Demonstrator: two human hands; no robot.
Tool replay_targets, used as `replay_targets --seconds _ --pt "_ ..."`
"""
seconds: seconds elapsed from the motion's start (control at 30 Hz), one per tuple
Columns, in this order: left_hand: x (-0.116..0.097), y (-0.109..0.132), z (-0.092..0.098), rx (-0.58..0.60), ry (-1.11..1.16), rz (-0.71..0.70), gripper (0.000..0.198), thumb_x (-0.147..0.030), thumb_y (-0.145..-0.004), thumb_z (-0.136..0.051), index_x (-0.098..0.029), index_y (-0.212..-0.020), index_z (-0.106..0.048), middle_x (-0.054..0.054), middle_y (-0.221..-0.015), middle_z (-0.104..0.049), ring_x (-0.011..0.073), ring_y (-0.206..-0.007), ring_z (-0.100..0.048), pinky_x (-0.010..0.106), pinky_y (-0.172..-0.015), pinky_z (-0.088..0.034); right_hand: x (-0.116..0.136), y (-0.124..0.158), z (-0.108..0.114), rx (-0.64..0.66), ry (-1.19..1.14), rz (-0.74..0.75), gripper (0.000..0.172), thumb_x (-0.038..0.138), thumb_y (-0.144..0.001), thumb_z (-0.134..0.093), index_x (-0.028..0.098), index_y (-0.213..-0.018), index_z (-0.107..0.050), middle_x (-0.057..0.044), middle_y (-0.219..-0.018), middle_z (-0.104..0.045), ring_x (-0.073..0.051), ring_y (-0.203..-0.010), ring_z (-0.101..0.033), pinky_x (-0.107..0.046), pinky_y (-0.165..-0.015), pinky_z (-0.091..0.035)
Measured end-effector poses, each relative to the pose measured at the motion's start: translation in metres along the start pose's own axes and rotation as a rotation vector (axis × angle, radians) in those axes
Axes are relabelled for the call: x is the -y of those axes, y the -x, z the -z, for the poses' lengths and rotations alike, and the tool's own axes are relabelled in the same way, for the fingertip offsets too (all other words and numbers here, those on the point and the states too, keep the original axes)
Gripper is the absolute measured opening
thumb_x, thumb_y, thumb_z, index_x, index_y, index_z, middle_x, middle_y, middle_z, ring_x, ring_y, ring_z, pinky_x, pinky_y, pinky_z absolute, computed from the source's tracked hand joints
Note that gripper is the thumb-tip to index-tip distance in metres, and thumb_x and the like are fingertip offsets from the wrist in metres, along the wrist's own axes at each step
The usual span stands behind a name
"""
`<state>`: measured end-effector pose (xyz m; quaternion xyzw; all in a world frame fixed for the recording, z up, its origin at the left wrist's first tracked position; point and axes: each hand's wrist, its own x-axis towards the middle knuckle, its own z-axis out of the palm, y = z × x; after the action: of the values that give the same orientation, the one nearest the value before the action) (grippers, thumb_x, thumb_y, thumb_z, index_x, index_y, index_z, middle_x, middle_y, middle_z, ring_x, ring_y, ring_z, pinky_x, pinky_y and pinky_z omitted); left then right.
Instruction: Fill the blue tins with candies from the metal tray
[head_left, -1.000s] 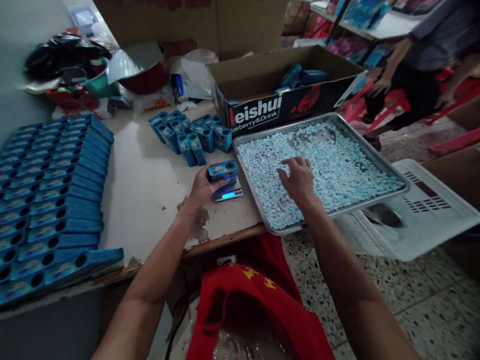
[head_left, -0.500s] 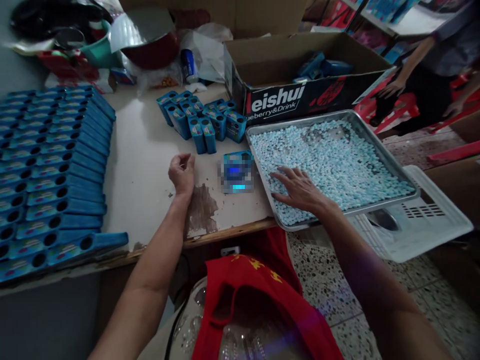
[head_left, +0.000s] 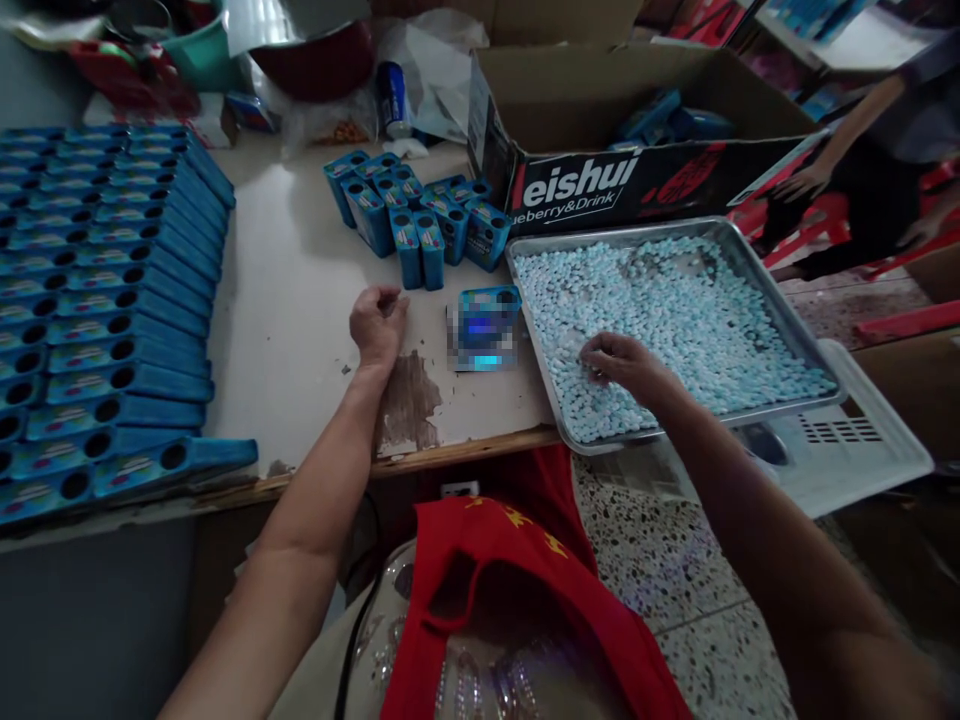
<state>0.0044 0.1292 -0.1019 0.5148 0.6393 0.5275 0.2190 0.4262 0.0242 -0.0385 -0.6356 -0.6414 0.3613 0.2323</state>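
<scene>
My right hand point(head_left: 619, 362) is in a metal tray point(head_left: 559, 420) of small pale-blue and white tablets point(head_left: 697, 340), its fingers drawn together on some of them. On the tabletop rests my left hand point(head_left: 379, 325), loosely curled, with nothing showing in its fingers. Between the hands sits a small scale-like device point(head_left: 484, 330), blurred out, with a lit display and a blue edge behind it. Beyond my left hand stand several blue flat containers point(head_left: 416, 245) with dark round openings on top.
Rows of similar blue containers point(head_left: 150, 300) fill the left of the table point(head_left: 281, 250). A black cardboard box point(head_left: 577, 190) stands behind the tray. A white plastic crate point(head_left: 877, 470) lies under the tray's right side. Another person's hand point(head_left: 806, 182) shows at upper right.
My right hand has gone from spread fingers on the tablets to fingers drawn together, slightly further right. My left hand stays curled in place. The view has shifted a little.
</scene>
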Motion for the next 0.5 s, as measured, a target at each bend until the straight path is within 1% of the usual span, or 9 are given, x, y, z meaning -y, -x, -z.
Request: replay_targets --seconds 0.07,0.13,0.2,0.27,0.33,0.4,0.47,0.5 --pt "-0.001 0.000 -0.001 -0.010 0.009 0.009 0.017 -0.017 -0.082 -0.089 -0.022 -0.093 -0.078 0.004 -0.097 -0.079 0.0252 -0.095 -0.075 0.040 -0.106 -0.063 0.003 -0.002 0.008 0.091 -0.115 -0.111 0.025 0.049 -0.094 -0.077 0.027 -0.088 -0.066 -0.005 -0.080 -0.072 -0.025 -0.070 -0.073 -0.041 -0.070 -0.065" --pt "-0.002 -0.001 -0.002 -0.011 0.021 0.010 0.018 -0.018 -0.080 -0.089 -0.023 -0.093 -0.078 0.003 -0.096 -0.079 0.0255 -0.095 -0.075 0.041 -0.106 -0.063 0.008 -0.005 0.013 0.129 -0.168 -0.188 0.020 0.042 -0.087 -0.083 0.026 -0.087 -0.070 -0.006 -0.081 -0.073 -0.025 -0.073 -0.074 -0.042 -0.074 -0.068" --pt "-0.003 -0.001 -0.002 -0.002 0.027 0.007 0.018 -0.018 -0.079 -0.090 -0.023 -0.091 -0.077 0.003 -0.096 -0.079 0.0262 -0.095 -0.075 0.042 -0.106 -0.063 0.014 -0.007 0.015 0.145 -0.202 -0.225 0.017 0.037 -0.083 -0.086 0.026 -0.088 -0.074 -0.005 -0.079 -0.073 -0.025 -0.074 -0.074 -0.042 -0.076 -0.068" --pt "-0.004 -0.001 -0.002 0.008 0.023 0.003 0.019 -0.016 -0.079 -0.090 -0.024 -0.090 -0.077 0.004 -0.096 -0.080 0.0268 -0.095 -0.074 0.043 -0.106 -0.063 0.021 -0.011 0.016 0.147 -0.203 -0.217 0.016 0.036 -0.082 -0.087 0.025 -0.089 -0.077 -0.005 -0.076 -0.073 -0.025 -0.074 -0.074 -0.040 -0.074 -0.066" --pt "-0.006 -0.001 -0.002 0.014 0.008 0.000 0.018 -0.015 -0.079 -0.090 -0.023 -0.089 -0.077 0.004 -0.097 -0.080 0.0268 -0.095 -0.074 0.042 -0.106 -0.062 0.028 -0.015 0.016 0.144 -0.146 -0.185 0.013 0.034 -0.082 -0.085 0.025 -0.088 -0.078 -0.003 -0.072 -0.072 -0.024 -0.071 -0.071 -0.036 -0.069 -0.060" --pt "-0.007 0.000 -0.001 0.026 -0.001 -0.001 0.017 -0.016 -0.081 -0.091 -0.023 -0.089 -0.078 0.005 -0.099 -0.081 0.0265 -0.095 -0.074 0.041 -0.104 -0.062 0.035 -0.018 0.015 0.137 -0.023 -0.145 0.008 0.030 -0.082 -0.082 0.025 -0.088 -0.080 -0.001 -0.066 -0.069 -0.022 -0.066 -0.067 -0.033 -0.065 -0.054" --pt "-0.010 0.001 0.002 0.030 0.004 0.000 0.014 -0.021 -0.085 -0.091 -0.023 -0.090 -0.078 0.005 -0.099 -0.081 0.0264 -0.094 -0.074 0.041 -0.101 -0.061 0.040 -0.020 0.015 0.122 0.131 -0.095 0.007 0.026 -0.083 -0.079 0.024 -0.088 -0.083 0.000 -0.065 -0.068 -0.022 -0.064 -0.065 -0.034 -0.064 -0.050" --pt "-0.012 0.002 0.004 0.013 0.005 -0.006 0.013 -0.023 -0.088 -0.090 -0.023 -0.090 -0.078 0.005 -0.098 -0.080 0.0266 -0.094 -0.074 0.041 -0.102 -0.061 0.041 -0.021 0.015 0.103 0.204 -0.066 0.008 0.024 -0.083 -0.078 0.024 -0.089 -0.084 -0.001 -0.066 -0.069 -0.023 -0.065 -0.065 -0.035 -0.066 -0.050"
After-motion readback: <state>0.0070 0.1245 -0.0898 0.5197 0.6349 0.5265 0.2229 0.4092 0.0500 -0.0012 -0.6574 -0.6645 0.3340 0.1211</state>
